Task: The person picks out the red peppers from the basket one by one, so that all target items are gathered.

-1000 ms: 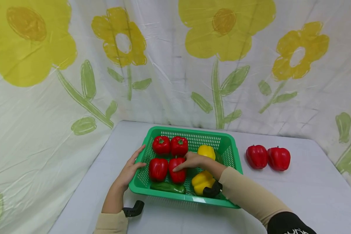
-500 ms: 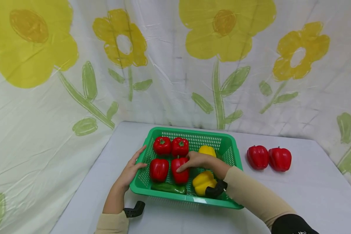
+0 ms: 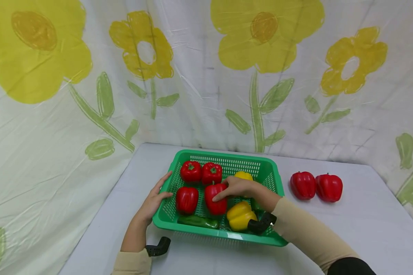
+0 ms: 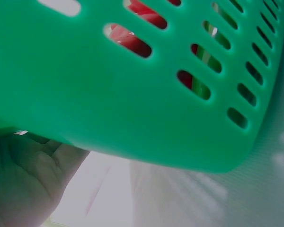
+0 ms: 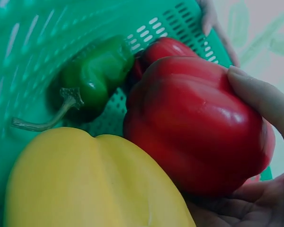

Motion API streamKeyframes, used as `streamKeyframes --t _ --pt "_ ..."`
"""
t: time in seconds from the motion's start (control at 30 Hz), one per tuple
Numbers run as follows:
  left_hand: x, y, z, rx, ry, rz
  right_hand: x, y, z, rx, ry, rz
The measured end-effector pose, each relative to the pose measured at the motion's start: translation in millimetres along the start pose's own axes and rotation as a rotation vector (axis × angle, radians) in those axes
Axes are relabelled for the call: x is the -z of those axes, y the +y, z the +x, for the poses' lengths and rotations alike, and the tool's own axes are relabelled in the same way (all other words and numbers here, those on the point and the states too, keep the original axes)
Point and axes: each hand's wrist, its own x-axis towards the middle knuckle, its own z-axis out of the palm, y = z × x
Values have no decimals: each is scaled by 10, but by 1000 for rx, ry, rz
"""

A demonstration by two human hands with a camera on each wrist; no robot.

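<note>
Plainly, the right hand (image 3: pixel 239 186) pinches a red pepper (image 3: pixel 216 204) between thumb and fingers, near the middle of the frame, within the green basket (image 3: pixel 223 154); whether the pepper touches the basket's floor is hard to tell; the left hand (image 3: pixel 152 201), left of centre, rests against the basket's left rim, thumb and forefinger spread apart.

Just left of the held pepper lies another red pepper (image 3: pixel 187 200); above these sit two red peppers (image 3: pixel 212 173) with stems up; below them lies a green pepper (image 3: pixel 197 220); to the right are a front yellow pepper (image 3: pixel 240 216) and a rear yellow pepper (image 3: pixel 243 175), the latter partly hidden by the right hand.

At centre right of the frame, a touching red pair (image 3: pixel 316 186) stands on the white counter (image 3: pixel 358 225); a flowered cloth (image 3: pixel 196 110) hangs across the upper frame.
</note>
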Motion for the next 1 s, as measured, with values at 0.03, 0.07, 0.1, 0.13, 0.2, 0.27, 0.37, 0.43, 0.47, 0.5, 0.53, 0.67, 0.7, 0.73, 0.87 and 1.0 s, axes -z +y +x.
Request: streamKeyframes --t 0.03,0.07,0.1,0.13,0.2,0.27,0.37,0.43,0.47,0.5,0.53,0.67,0.7,0.73,0.87,1.0 --pt "0 -1 0 1 0 1 7 0 -13 0 2 -3" --pt "-1 -3 0 2 1 0 15 -2 -29 -3 1 1" --pt "-1 -3 0 2 1 1 23 -6 -47 -12 8 0" --pt "0 -3 1 3 1 0 29 -6 -63 -20 14 0" --pt "0 -3 1 3 1 2 41 -12 -98 -32 23 5" --pt "1 -2 2 4 1 4 52 -13 -130 -36 30 15" --pt "2 -3 2 4 0 5 71 -9 -180 -24 35 46" --pt "3 -3 2 5 -1 5 85 1 -216 -8 34 78" --pt "4 -4 3 5 -2 4 94 7 -233 6 32 92" --pt "4 -4 3 5 -2 2 103 12 -257 17 30 111" --pt "5 -5 4 6 -2 2 112 18 -279 31 23 131" --pt "5 -7 5 6 -1 0 145 58 -371 92 -2 214" --pt "5 -8 5 6 -1 -2 151 70 -397 100 -2 233" --pt "4 -9 5 5 -1 -3 158 82 -418 113 -6 249" --pt "4 -8 4 1 -5 -11 179 118 -513 132 12 273" --pt "5 -7 2 -2 -7 -13 196 153 -598 133 34 295"
